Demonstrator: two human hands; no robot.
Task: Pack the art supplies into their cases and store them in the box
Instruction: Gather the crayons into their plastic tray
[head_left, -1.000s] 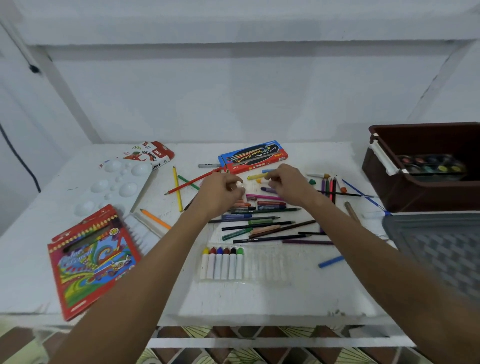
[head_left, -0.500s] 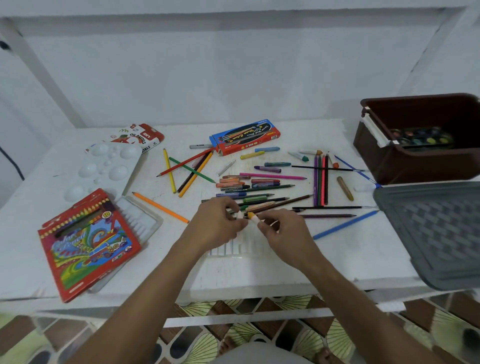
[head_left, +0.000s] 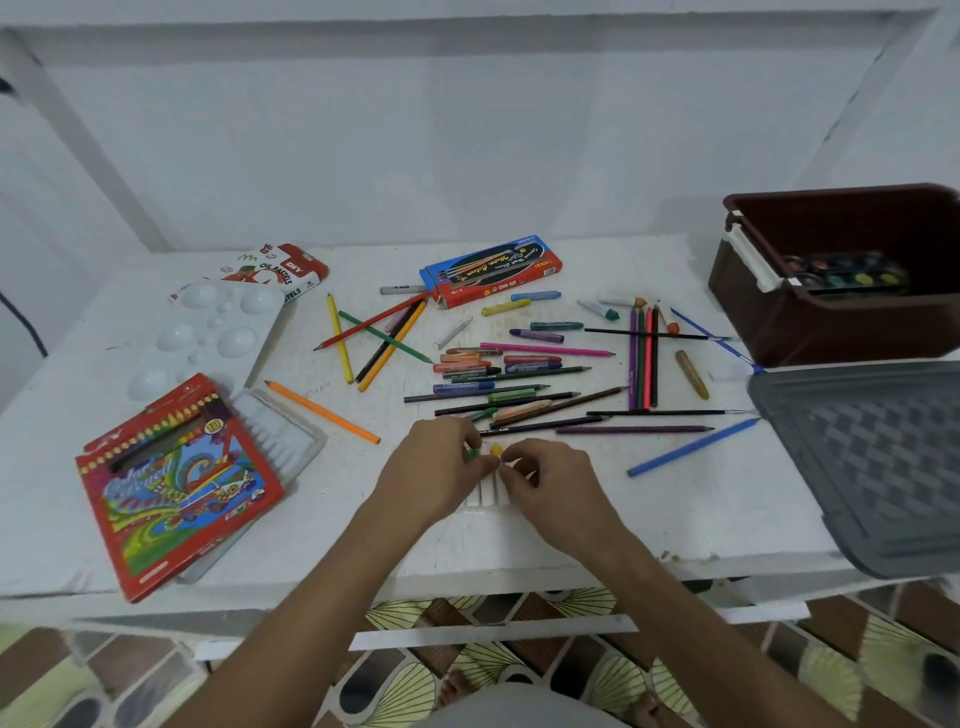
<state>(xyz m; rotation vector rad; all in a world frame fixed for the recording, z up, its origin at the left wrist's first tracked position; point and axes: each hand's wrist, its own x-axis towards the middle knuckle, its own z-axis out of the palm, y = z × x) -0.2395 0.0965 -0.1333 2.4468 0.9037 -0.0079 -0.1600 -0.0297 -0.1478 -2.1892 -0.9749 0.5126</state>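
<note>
Both hands have dropped to the crayon tray (head_left: 485, 493), left hand (head_left: 436, 470) and right hand (head_left: 550, 486) pinching a yellow crayon (head_left: 496, 450).

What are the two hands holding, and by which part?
Both hands, left and right, pinch a yellow-tipped crayon just below its tip, over the clear crayon tray; the exact hold is partly hidden.

left hand (head_left: 434, 470), right hand (head_left: 550, 486), fingertips apparently pinching

We count three printed cases: the coloured pencil case (head_left: 176, 483) at 8 o'clock, the oil pastel box (head_left: 280, 270) at 11, the blue and red box (head_left: 493, 270) at 12. One white palette (head_left: 208, 332), one brown box (head_left: 852, 291) and one grey lid (head_left: 872, 457) at 3 o'clock. Two hands. The loose pencils and crayons are too many to count exactly.
</note>
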